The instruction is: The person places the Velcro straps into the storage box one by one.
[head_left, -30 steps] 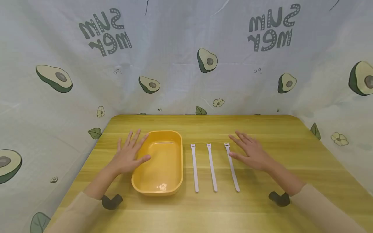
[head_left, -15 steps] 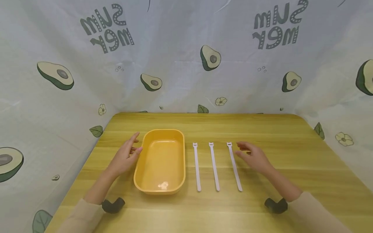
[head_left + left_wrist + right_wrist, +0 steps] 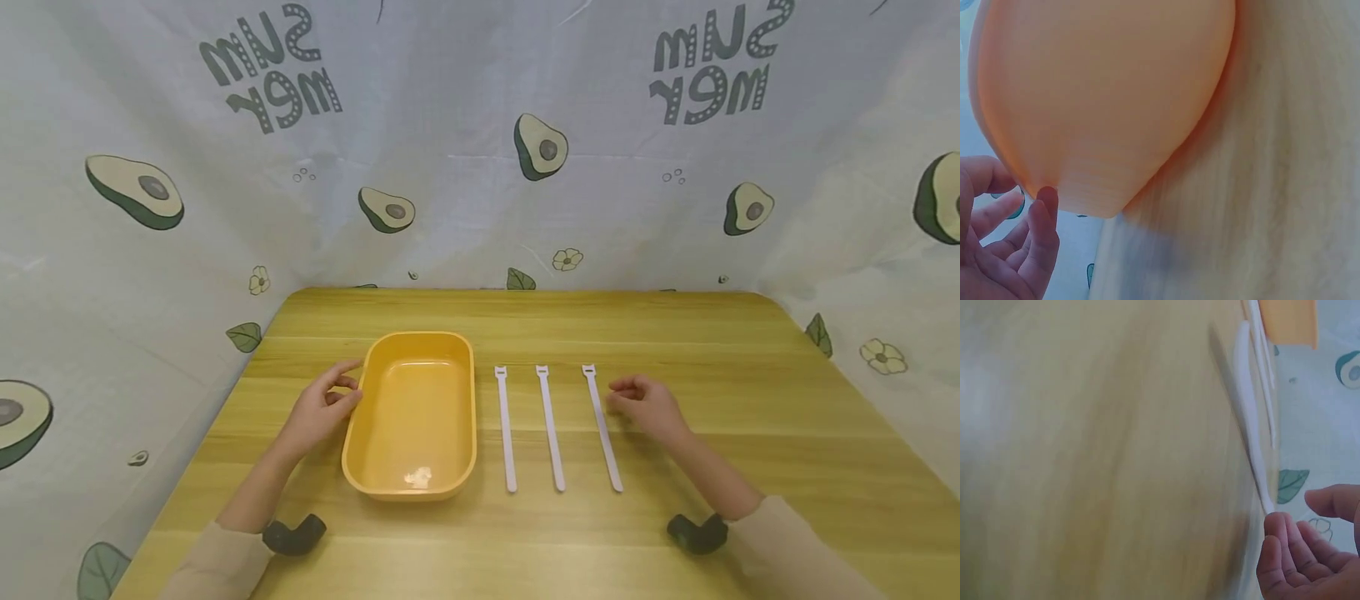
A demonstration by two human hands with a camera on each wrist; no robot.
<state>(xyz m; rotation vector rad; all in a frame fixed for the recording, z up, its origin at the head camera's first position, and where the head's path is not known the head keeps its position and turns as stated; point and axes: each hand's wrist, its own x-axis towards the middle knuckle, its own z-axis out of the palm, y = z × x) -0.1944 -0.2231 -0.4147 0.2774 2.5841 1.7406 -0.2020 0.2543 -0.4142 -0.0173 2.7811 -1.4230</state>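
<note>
A yellow tray (image 3: 411, 417) with a raised rim sits left of centre on the table. My left hand (image 3: 318, 408) is beside its left wall, fingers loosely bent and thumb tip at the rim; whether it touches is unclear. To the tray's right lie three white cable straps with slotted heads: the left strap (image 3: 506, 433), the middle strap (image 3: 551, 433) and the right strap (image 3: 603, 433). My right hand (image 3: 651, 410) is just right of the right strap's head, its fingers loosely curled, holding nothing. In the right wrist view its thumb stands apart from the fingers.
The wooden table (image 3: 525, 542) has rounded far corners. A white curtain (image 3: 450, 100) printed with avocados, leaves and lettering hangs behind and around it. A dark wrist mount (image 3: 296, 535) shows at the left sleeve, another dark mount (image 3: 697, 533) at the right.
Both hands, spread with fingers stretched a second ago, have drawn back and down, their fingers now loosely curled. The left hand has moved off from over the tray to its side. Tray and straps lie unchanged.
</note>
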